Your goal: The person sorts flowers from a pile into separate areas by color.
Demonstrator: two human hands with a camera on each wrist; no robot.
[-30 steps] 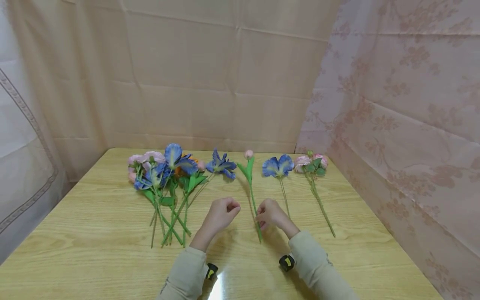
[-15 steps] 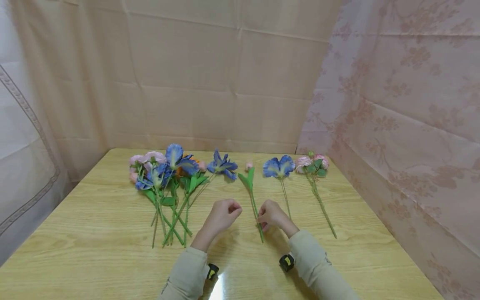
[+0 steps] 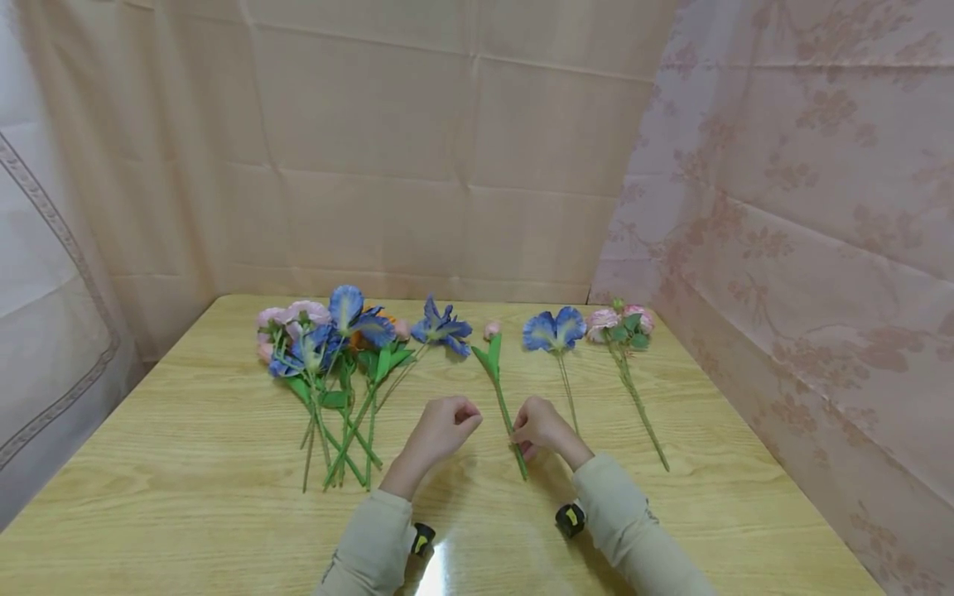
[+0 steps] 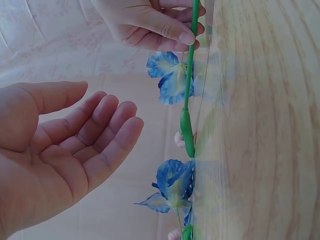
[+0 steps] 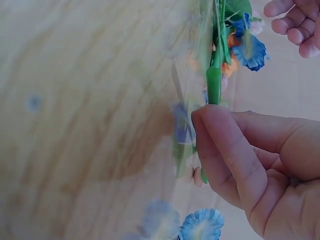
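A pink tulip (image 3: 494, 362) with green leaves lies or hovers just over the middle of the table, its bud pointing away. My right hand (image 3: 540, 425) pinches its green stem near the lower end; the right wrist view shows the stem end (image 5: 213, 86) sticking out past the fingertips. To the left of the stem, my left hand (image 3: 445, 425) holds nothing and touches no flower. In the left wrist view that left hand (image 4: 85, 145) has its palm showing and fingers loosely bent. A blue iris (image 3: 554, 331) lies just right of the tulip, another blue iris (image 3: 441, 327) to its left.
At the left of the wooden table (image 3: 186, 513) lies a pile of flowers (image 3: 335, 339), pink, blue and orange, with crossed green stems (image 3: 346, 443). A pink rose-like spray (image 3: 619, 327) lies at the right. Curtains (image 3: 373, 149) stand behind the table.
The tulip's bud has come down and a little to the left, while its stem end has shifted slightly right. Both hands stay nearly in place.
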